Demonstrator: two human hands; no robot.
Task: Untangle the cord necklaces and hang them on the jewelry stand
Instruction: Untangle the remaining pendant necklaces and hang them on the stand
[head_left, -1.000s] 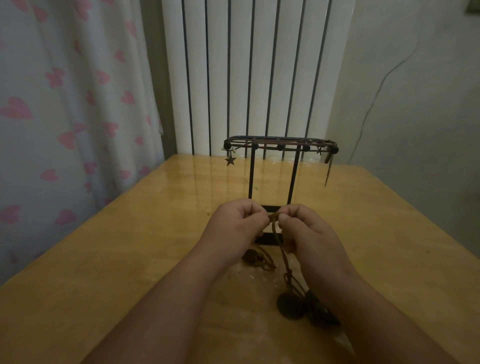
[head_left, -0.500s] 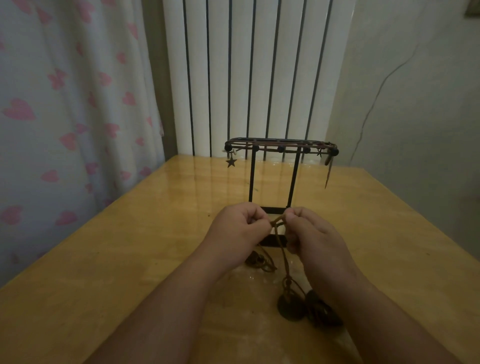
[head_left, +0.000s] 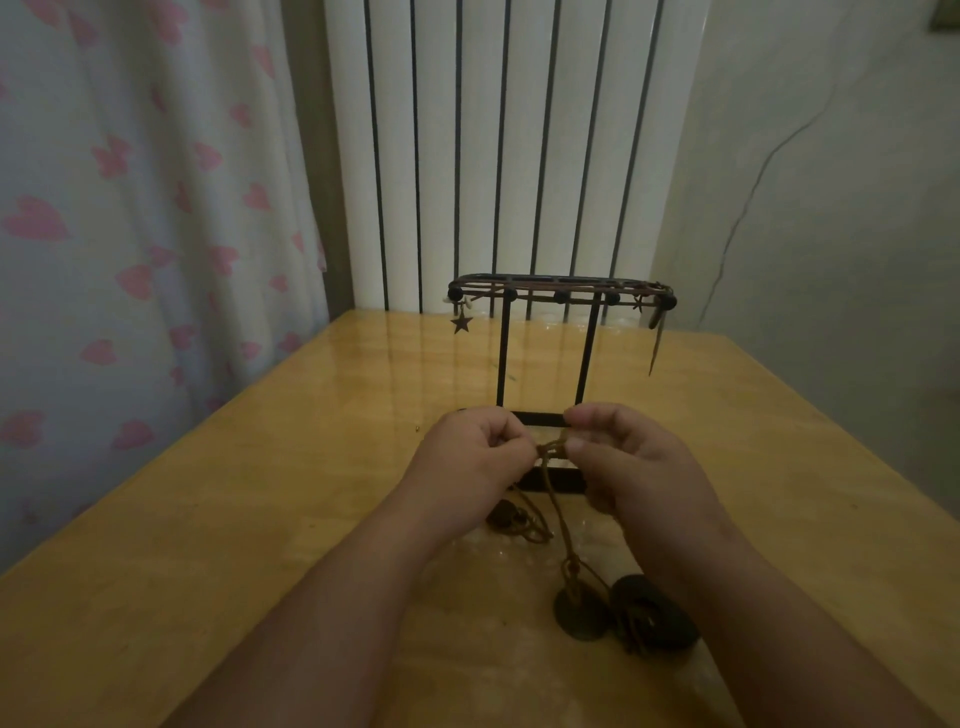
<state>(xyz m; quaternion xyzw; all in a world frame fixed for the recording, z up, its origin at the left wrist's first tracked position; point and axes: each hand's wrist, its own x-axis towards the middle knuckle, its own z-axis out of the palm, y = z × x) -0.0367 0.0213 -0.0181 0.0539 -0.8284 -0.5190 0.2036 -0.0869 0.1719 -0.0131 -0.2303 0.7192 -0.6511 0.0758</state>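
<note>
Knot-picking on tangled cord necklaces (head_left: 557, 512), stand waiting behind.
2 dark pendants (head_left: 579, 616) lie on the bench (head_left: 260, 519), cords rising to a knot; left hand (head_left: 475, 460) and right hand (head_left: 631, 465) pinch it from either side, fingers (head_left: 589, 415) closed on cord, likely to tease loops apart. Jewelry stand (head_left: 503, 358) just beyond, 1 star necklace (head_left: 461, 323) hung there.

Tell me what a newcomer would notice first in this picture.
Both hands meet at the centre: the left hand and right hand pinch a knotted brown cord between them, its dark pendants lying on the wooden table nearer the camera. Just behind stands the black jewelry stand, a star charm dangling from its left end.
</note>
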